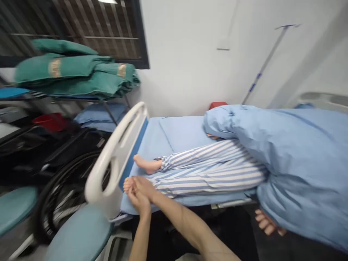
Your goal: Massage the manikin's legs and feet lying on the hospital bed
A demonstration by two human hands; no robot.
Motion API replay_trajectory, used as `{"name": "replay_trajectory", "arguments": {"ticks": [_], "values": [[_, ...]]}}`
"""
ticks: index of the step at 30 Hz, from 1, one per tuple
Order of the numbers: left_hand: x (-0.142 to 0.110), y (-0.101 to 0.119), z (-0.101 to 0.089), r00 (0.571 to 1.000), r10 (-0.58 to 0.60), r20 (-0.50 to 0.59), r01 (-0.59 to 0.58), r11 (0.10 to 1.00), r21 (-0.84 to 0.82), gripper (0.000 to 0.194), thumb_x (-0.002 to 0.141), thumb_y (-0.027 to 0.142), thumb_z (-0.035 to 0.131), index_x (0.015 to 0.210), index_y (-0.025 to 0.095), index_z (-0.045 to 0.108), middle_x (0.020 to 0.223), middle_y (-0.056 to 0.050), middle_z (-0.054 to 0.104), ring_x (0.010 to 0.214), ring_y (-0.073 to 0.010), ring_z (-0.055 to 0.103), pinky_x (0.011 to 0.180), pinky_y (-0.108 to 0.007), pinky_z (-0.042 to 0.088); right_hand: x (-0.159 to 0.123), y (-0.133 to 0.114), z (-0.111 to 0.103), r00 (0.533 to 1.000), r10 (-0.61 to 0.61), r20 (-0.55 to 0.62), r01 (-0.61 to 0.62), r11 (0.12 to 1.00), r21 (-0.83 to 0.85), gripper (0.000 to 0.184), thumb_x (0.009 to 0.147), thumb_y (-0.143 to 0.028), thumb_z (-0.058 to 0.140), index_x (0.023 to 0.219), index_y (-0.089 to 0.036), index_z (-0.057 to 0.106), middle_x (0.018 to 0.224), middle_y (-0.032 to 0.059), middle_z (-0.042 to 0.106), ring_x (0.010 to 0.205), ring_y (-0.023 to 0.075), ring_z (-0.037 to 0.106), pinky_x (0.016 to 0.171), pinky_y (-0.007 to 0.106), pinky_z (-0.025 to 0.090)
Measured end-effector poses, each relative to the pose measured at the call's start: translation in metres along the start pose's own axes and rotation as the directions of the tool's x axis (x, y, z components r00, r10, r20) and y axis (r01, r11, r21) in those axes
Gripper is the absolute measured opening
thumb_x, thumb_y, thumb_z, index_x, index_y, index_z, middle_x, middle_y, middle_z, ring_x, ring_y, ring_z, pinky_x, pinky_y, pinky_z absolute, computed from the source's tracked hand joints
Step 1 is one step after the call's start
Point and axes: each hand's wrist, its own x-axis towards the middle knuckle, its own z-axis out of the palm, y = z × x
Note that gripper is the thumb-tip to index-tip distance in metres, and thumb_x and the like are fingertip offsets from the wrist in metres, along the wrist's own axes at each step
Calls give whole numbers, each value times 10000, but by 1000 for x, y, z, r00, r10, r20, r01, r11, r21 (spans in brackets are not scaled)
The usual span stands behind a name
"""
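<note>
Both hands are wrapped round the near foot (127, 184) of a figure lying on the bed; its toes show past my fingers. My left hand (140, 200) grips this foot from the near side, below the toes. Over the top of the foot lies my right hand (144, 187), closed on it. The other bare foot (148, 165) rests on the blue sheet just beyond. Blue-and-white striped trousers (212, 177) cover the legs, which lie stretched out. A bunched light-blue quilt (293, 156) hides the upper body. Whether the figure is a person or a manikin, I cannot tell.
The bed's white footboard (119, 145) stands left of the feet. Beyond it are a wheelchair (67, 195), round stools (78, 232) and folded green bedding (73, 72). From under the quilt a hand (268, 222) hangs over the near edge. A drip stand (263, 69) leans behind.
</note>
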Motion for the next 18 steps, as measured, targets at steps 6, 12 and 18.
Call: {"name": "replay_trajectory", "arguments": {"ticks": [6,12,18], "values": [[-24,-23,18,937,-330,112,328,944,35,468,668,300,668,1112,287,520,1367,-51,675,1235,-303,659,995,-487,566,-47,31,-13,980,200,13,-189,940,-284,586,931,-459,609,1394,-111,520,1274,217,677,1129,317,645,928,434,512],[-41,-2,36,811,-464,355,507,861,-33,280,586,278,576,861,278,628,918,-36,782,1196,-365,672,807,-520,624,-49,43,-56,922,343,182,-286,917,-279,292,807,-434,715,982,-202,685,1117,138,767,927,290,719,742,400,554],[-25,4,28,729,-500,468,575,818,-22,309,660,453,571,899,311,707,692,-65,715,989,-359,739,742,-486,612,-22,22,-61,909,315,275,-257,940,-227,337,811,-340,673,1077,-136,708,1079,158,778,786,267,744,611,342,565]]}}
